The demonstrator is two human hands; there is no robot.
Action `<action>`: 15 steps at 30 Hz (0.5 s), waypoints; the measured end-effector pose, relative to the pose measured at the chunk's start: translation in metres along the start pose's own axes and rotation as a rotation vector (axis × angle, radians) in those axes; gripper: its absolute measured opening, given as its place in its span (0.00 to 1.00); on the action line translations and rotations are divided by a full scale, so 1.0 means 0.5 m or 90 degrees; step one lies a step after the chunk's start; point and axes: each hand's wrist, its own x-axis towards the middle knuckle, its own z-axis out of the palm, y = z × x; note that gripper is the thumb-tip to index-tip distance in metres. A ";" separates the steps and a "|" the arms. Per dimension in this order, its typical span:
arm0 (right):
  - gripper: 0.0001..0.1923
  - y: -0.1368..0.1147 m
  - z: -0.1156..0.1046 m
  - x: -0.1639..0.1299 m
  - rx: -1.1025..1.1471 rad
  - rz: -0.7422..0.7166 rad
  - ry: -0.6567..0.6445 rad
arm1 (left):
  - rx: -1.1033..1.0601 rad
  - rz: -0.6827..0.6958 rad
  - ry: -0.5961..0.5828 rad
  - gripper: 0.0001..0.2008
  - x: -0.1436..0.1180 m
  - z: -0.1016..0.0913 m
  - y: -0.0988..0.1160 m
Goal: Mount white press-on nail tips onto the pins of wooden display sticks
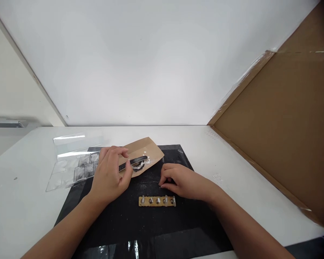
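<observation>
My left hand is over the left side of a brown paper sheet, thumb and forefinger curved with a gap between their tips. A flat black stick, like a nail file, lies on the paper beside those fingertips, its near end partly hidden by the hand. My right hand is low over the black mat, fingers curled and tips pinched together; anything in the pinch is too small to make out. Just below it is a short yellowish strip bearing several round metal dots and small whitish upright pieces.
Small white bits and a dark smear are on the paper. Clear plastic sheets and a compartmented tray lie at the left. Small clear pieces lie on the white table at right. A cardboard panel stands on the right, a white wall behind.
</observation>
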 end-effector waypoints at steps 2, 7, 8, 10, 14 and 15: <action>0.07 0.004 -0.005 -0.007 -0.022 0.022 0.007 | 0.004 -0.001 0.000 0.14 0.001 -0.001 0.001; 0.07 0.018 -0.013 -0.012 -0.051 0.079 0.035 | 0.020 0.015 -0.008 0.15 0.004 -0.003 0.003; 0.07 0.020 -0.013 -0.012 -0.044 0.082 0.039 | 0.025 0.023 -0.008 0.15 0.004 -0.003 0.003; 0.07 0.024 -0.012 -0.011 -0.032 0.073 0.044 | 0.034 0.034 -0.005 0.15 0.004 -0.003 0.004; 0.09 0.025 -0.005 -0.009 -0.050 0.032 0.047 | 0.043 0.038 -0.004 0.14 0.002 -0.001 0.005; 0.10 0.025 -0.004 -0.009 -0.059 0.022 0.048 | 0.043 0.038 -0.005 0.14 0.002 -0.001 0.005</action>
